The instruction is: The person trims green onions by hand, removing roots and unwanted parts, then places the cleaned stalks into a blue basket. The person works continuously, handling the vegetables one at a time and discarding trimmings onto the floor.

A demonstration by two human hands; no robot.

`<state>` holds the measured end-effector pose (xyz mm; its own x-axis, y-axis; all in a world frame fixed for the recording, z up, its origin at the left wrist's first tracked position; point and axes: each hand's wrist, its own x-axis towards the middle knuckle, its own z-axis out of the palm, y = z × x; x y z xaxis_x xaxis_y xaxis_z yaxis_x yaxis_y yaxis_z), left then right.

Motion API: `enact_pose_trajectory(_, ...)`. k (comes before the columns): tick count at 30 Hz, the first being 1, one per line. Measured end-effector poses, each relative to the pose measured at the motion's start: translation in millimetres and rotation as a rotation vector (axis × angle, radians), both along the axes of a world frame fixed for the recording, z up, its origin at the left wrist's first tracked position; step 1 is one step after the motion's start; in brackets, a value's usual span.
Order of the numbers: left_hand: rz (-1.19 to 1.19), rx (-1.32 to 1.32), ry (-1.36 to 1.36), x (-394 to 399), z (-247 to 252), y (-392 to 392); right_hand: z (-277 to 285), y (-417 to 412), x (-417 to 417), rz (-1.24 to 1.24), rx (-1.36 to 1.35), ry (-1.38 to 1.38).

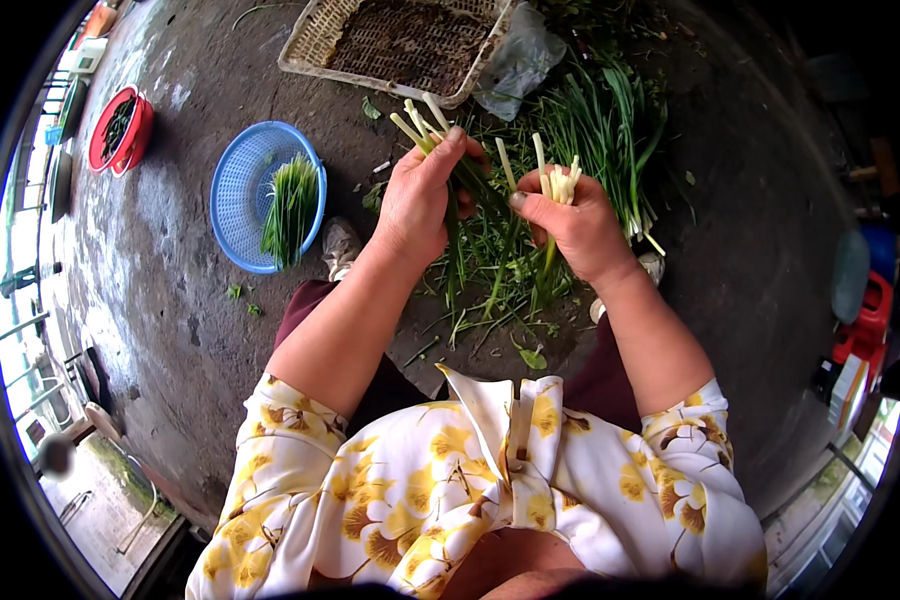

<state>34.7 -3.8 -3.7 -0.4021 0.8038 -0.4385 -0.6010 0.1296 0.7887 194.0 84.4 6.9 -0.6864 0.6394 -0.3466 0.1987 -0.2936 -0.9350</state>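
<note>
Several green stalks with pale ends (418, 126), perhaps garlic chives or scallions, are in my left hand (420, 196), thumb pressed on them. My right hand (576, 223) is closed around a bunch of similar stalks (561, 184), their white ends upward and leaves hanging down; a stalk or so stands apart from the bunch by the thumb. Both hands are raised over loose green leaves and trimmings (495, 281) on the ground. A larger pile of long green stalks (607, 120) lies beyond my right hand. At left, a blue plastic colander (236, 199) holds a neat green bunch (292, 210).
A dirty, pale plastic crate (382, 84) lies beyond my hands, with a clear plastic bag (521, 64) beside it. A red basin (141, 131) with dark greens stands far left. My shoes (341, 246) flank the trimmings. Red plastic items (870, 311) are at far right.
</note>
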Motion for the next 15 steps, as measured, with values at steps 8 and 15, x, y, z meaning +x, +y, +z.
enact_pose_trajectory(8,-0.420,-0.107,0.366,11.3,11.4,0.8,1.1,11.2,0.9,-0.107,-0.159,0.083)
enact_pose_trajectory(15,-0.191,-0.122,0.055,-4.0,6.3,2.1,5.9,14.2,1.4,-0.101,-0.143,0.131)
